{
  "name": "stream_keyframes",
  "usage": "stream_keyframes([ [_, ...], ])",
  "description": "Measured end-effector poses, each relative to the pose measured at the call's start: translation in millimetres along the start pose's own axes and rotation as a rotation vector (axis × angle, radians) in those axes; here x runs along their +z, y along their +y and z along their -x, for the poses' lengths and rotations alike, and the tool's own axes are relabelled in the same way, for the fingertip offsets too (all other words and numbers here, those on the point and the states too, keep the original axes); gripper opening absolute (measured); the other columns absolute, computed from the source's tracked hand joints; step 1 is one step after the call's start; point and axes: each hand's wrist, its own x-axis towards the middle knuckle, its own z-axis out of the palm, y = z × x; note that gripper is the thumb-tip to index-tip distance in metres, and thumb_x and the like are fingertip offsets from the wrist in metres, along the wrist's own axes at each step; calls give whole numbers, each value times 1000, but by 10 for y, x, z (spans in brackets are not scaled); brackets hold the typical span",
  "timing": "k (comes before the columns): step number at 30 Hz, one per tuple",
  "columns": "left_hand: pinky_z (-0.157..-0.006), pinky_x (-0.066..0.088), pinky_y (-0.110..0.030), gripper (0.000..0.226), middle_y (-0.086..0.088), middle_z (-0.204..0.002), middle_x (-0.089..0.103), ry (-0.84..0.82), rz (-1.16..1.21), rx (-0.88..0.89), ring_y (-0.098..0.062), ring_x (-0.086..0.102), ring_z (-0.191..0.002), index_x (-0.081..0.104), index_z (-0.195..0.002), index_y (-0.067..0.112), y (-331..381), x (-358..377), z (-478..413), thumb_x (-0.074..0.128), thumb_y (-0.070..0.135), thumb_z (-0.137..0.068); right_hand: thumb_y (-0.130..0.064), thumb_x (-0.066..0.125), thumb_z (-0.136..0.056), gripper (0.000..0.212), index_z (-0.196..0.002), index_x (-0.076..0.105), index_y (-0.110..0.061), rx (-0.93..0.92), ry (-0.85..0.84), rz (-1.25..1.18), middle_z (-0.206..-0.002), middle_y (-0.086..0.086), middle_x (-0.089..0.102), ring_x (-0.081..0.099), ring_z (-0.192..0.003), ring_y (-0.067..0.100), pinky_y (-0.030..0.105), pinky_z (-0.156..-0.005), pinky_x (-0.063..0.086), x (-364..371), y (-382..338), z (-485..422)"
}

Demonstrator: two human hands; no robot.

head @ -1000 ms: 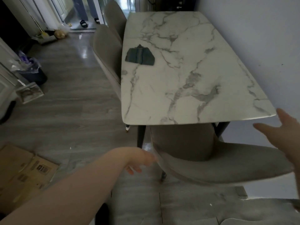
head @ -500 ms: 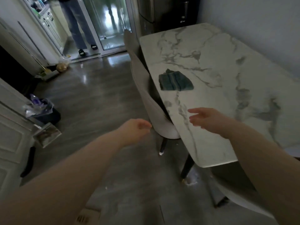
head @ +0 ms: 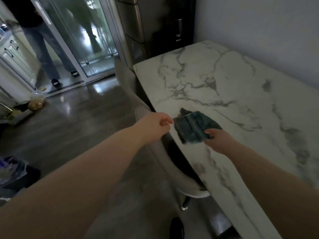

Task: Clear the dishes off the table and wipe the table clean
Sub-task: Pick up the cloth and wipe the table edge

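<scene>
Pinching the folded cloth at the table's edge, set for the wipe.

Head view: the marble table (head: 241,87) fills the picture from 1 to 5 o'clock. The dark blue-green cloth (head: 191,125) lies folded on it just right of centre, close to the table's long 9 o'clock edge. The right hand (head: 218,139), at 4 o'clock, pinches the cloth's near corner between thumb and fingers, likely to lift it into a wiping stroke. The left hand (head: 153,125) hangs at centre with fingers loosely curled round nothing, just beside the cloth, probably placed to help unfold it. A chair (head: 191,189) is tucked under the table at 6 o'clock and may hinder reach.
</scene>
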Motion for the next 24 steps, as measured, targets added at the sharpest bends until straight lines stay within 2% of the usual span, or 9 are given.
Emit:
stream_keyframes([
  [3, -85, 47, -22, 23, -1, -105, 68, -114, -61, -4, -18, 64, -97, 66, -113, 24, -85, -173, -599, 55, 20, -93, -32, 56, -93, 63, -149, 32, -20, 106, -95, 121, -147, 9, 42, 55, -118, 27, 30, -87, 45, 128, -41, -439],
  [6, -81, 39, -18, 31, 2, -109, 60, -287, -238, 23, -15, 58, -101, 61, -123, 24, -125, -257, -1168, 50, 21, -94, -40, 57, -90, 78, -154, 13, -28, 122, -105, 201, -161, 11, 12, 24, -144, 32, 38, -111, 31, 326, -42, -727],
  [9, -82, 37, -20, 36, -2, -125, 53, -431, -385, 38, -16, 52, -105, 56, -129, 26, -175, -282, -1767, 47, 17, -95, -54, 47, -93, 82, -151, -10, -43, 119, -110, 264, -161, 6, -16, -4, -148, 36, 48, -117, 21, 453, -118, -896],
  [11, -84, 38, -22, 38, -3, -131, 51, -515, -484, 79, -16, 50, -105, 55, -131, 29, -210, -253, -2115, 46, 17, -96, -65, 39, -91, 80, -146, -18, -50, 129, -139, 297, -160, 2, -22, -12, -147, 38, 52, -118, 11, 537, -181, -1002],
  [15, -104, 39, -33, 48, -3, -144, 44, -759, -643, 269, -23, 47, -125, 47, -139, 29, -265, 47, -2665, 52, 19, -93, -77, 20, -86, 74, -144, -19, -53, 192, -232, 387, -155, -2, -33, -25, -141, 44, 60, -114, -5, 678, -247, -1295],
  [18, -115, 28, -38, 69, -1, -161, 14, -893, -742, 406, -23, 24, -144, 21, -152, 27, -339, 289, -2923, 53, 19, -92, -79, 12, -84, 69, -136, -28, -59, 203, -248, 439, -144, -5, -43, -33, -136, 46, 66, -110, -10, 737, -311, -1386],
  [20, -118, 21, -38, 83, 4, -162, -7, -969, -845, 468, -20, 9, -149, 0, -154, 27, -417, 358, -3094, 54, 22, -92, -83, -3, -70, 67, -125, -36, -62, 192, -212, 435, -142, -3, -45, -40, -130, 41, 66, -109, -13, 775, -408, -1490],
  [22, -118, 20, -38, 88, 6, -161, -12, -1030, -916, 499, -21, 7, -149, -10, -153, 29, -498, 314, -3223, 55, 26, -93, -81, -11, -59, 67, -116, -40, -63, 168, -185, 450, -143, -3, -45, -43, -127, 38, 66, -109, -16, 780, -540, -1657],
  [24, -118, 20, -36, 86, 3, -162, -7, -1057, -967, 512, -22, 10, -148, -9, -153, 28, -574, 185, -3324, 54, 27, -95, -82, -6, -66, 64, -115, -40, -63, 143, -191, 472, -144, -5, -44, -42, -129, 39, 66, -108, -17, 765, -700, -1867],
])
